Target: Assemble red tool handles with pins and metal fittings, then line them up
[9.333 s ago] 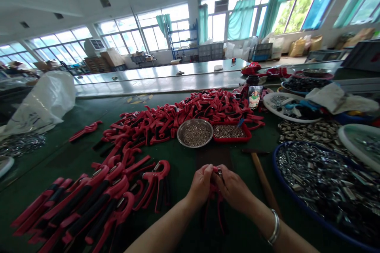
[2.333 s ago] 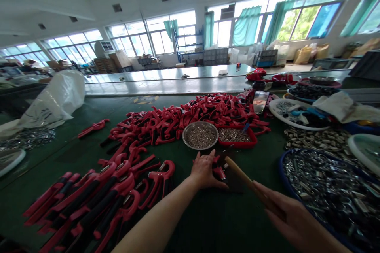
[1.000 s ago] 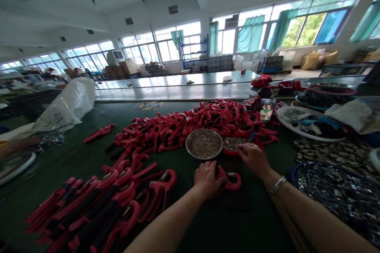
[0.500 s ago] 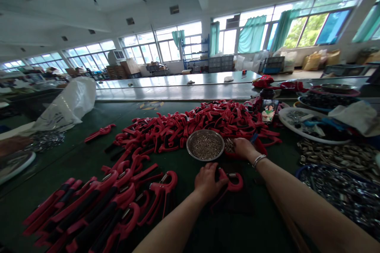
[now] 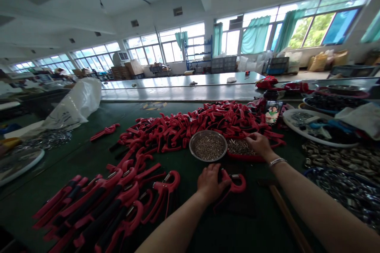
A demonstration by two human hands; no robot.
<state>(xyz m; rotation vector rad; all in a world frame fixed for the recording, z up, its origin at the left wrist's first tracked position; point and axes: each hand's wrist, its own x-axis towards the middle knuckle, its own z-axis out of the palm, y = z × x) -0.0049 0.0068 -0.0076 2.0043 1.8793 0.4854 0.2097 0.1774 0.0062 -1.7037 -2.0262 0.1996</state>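
L hand palm down, fingers curled over a red plastic C-shaped grip, pressing it onto the green bench top. R arm stretched fwd, silver bangle on wrist. R hand well apart from L, fingertips down in a red tray of metal pins, can't tell if holding one. Steel bowl of pins just beside tray, wooden hammer handle near R forearm
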